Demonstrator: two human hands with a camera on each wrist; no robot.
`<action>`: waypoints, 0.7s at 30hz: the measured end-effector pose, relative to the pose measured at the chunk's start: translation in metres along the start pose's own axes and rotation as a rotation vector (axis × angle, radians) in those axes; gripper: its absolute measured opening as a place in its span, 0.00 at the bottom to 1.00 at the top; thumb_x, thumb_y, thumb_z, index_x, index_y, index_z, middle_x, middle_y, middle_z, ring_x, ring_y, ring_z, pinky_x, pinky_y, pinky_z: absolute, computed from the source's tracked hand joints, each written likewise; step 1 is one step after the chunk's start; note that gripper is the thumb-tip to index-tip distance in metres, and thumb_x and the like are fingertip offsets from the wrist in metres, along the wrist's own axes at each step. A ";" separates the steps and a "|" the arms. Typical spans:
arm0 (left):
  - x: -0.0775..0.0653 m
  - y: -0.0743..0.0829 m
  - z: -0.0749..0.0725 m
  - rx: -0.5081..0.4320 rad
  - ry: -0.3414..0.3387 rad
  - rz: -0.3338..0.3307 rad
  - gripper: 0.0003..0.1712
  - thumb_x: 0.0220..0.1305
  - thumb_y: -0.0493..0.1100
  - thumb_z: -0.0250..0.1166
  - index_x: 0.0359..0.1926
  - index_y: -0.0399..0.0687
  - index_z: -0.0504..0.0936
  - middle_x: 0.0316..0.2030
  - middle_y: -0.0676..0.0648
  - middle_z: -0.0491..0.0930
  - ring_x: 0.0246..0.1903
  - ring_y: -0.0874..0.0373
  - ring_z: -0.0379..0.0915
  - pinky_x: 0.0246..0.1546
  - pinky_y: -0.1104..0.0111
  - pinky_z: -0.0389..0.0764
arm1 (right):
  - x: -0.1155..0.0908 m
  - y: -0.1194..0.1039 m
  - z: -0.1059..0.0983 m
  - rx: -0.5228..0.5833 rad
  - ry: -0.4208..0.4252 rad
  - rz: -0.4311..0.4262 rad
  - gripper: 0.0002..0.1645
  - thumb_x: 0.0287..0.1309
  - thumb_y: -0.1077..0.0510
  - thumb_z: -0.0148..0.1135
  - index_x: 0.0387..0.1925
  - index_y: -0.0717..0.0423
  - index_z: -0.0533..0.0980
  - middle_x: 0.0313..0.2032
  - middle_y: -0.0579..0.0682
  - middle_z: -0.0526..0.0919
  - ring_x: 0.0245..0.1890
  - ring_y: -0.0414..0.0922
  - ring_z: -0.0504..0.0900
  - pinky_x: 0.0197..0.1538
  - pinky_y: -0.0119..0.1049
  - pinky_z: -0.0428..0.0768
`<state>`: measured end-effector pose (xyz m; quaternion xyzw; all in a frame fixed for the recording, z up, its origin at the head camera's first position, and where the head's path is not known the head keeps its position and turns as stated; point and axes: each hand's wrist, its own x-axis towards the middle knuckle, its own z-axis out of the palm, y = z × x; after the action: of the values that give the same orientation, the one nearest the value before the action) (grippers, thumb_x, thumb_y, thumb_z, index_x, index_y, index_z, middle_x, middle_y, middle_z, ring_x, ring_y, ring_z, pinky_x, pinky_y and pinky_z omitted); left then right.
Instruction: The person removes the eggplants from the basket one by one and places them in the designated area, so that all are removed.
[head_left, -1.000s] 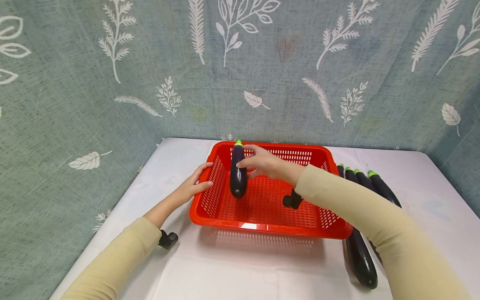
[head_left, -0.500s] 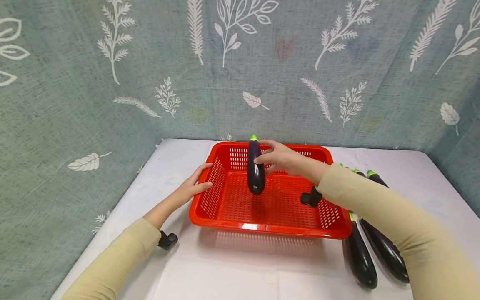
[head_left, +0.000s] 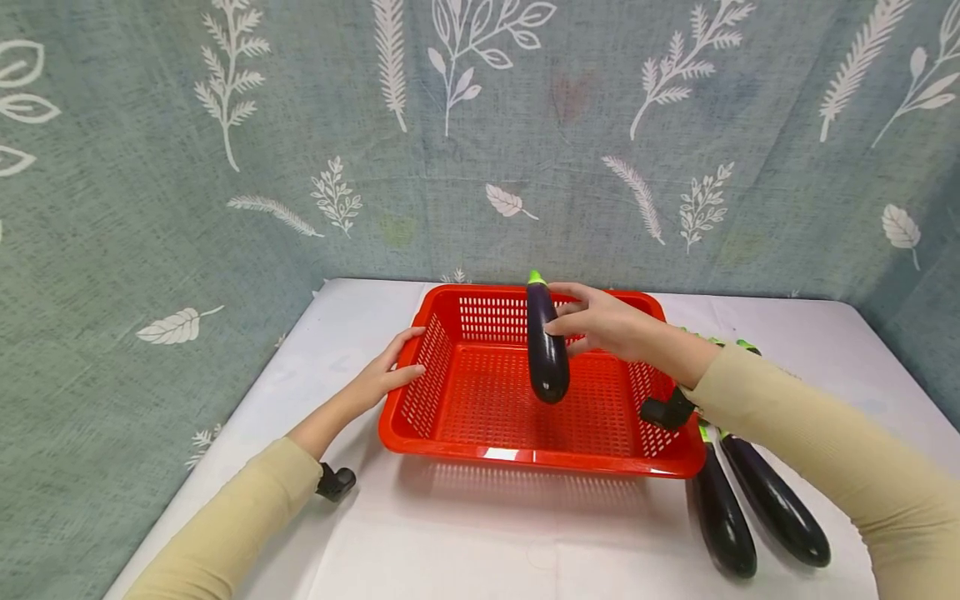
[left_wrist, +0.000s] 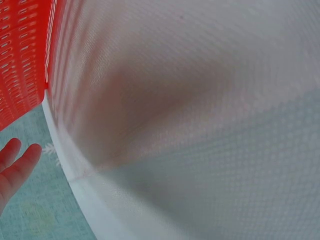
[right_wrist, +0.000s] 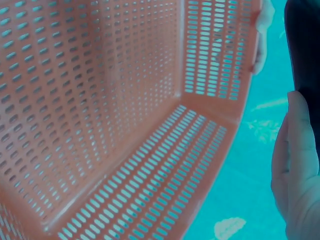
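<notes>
My right hand pinches a dark purple eggplant with a bright green cap, thumb on the near side. The eggplant hangs nearly upright over the red perforated basket, cap up and tilted slightly left. In the right wrist view, the eggplant is partly cut off above my fingers. My left hand rests on the basket's left rim, its thumb and fingers fairly straight and spread. Two of its fingers show at the edge of the left wrist view.
Several eggplants lie in rows on the white tablecloth at right, among them one near eggplant and another beside it. My right sleeve covers part of them. A patterned cloth backdrop rises directly behind the table.
My right hand has moved to the right across the basket with the eggplant, which now leans a little. My left hand has stayed on the rim.
</notes>
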<state>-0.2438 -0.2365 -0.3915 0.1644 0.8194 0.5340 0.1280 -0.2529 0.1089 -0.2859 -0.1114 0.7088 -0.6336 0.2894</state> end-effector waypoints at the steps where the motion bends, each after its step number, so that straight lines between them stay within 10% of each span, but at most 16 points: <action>1: 0.000 0.000 0.000 0.000 0.001 -0.001 0.34 0.65 0.43 0.51 0.69 0.55 0.48 0.61 0.35 0.58 0.48 0.42 0.69 0.43 0.59 0.79 | -0.003 0.000 -0.002 -0.002 -0.002 -0.005 0.45 0.56 0.65 0.56 0.70 0.51 0.45 0.57 0.62 0.64 0.47 0.49 0.76 0.47 0.47 0.79; 21: 0.001 -0.001 0.001 0.005 -0.001 -0.002 0.34 0.66 0.44 0.51 0.69 0.56 0.48 0.61 0.36 0.57 0.49 0.43 0.68 0.43 0.60 0.79 | -0.062 0.014 -0.039 -0.056 0.011 -0.091 0.44 0.56 0.63 0.55 0.70 0.56 0.44 0.50 0.56 0.69 0.42 0.44 0.78 0.45 0.41 0.80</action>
<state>-0.2444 -0.2359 -0.3925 0.1641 0.8210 0.5315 0.1288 -0.2216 0.1769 -0.2814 -0.1480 0.7219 -0.6268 0.2529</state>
